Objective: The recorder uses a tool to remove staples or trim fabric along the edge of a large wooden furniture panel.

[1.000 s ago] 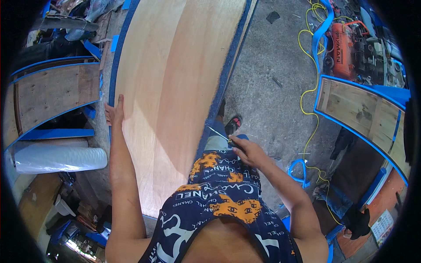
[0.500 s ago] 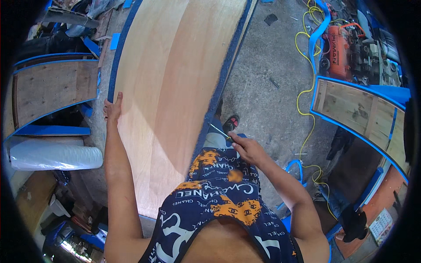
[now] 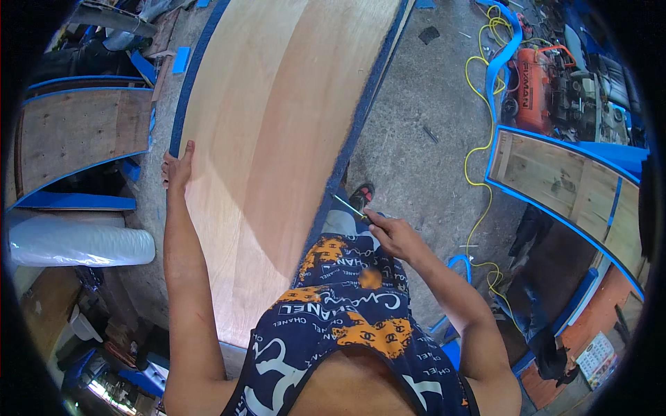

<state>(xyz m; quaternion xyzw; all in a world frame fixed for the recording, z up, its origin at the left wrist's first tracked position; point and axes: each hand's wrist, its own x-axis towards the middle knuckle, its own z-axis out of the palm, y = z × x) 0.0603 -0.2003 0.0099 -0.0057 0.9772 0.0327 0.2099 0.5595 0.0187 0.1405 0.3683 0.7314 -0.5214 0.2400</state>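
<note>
Screwdriver-like tool (image 3: 348, 206) clasped in right grip (image 3: 390, 233), nearer one to dark-blue edging (image 3: 343, 163), shaft aimed ten o'clock, tip contact unclear; wooden panel (image 3: 274, 159) also ten o'clock, long axis roughly six to twelve; left grip (image 3: 179, 168) pinches panel's opposite edge

The panel (image 3: 277, 139) is pale tan wood with faint streaked grain, pinkish toward its right edge; the strips (image 3: 363, 104) along its left and right edges are dark blue. The tool (image 3: 347, 204) has a silvery shaft. The shirt (image 3: 347, 305) is navy, patterned with white lettering and orange patches. The floor (image 3: 423, 166) is mottled grey, the hose (image 3: 467, 166) yellow, the compressor (image 3: 533, 90) orange-red, the roll (image 3: 83, 240) milky white.
</note>
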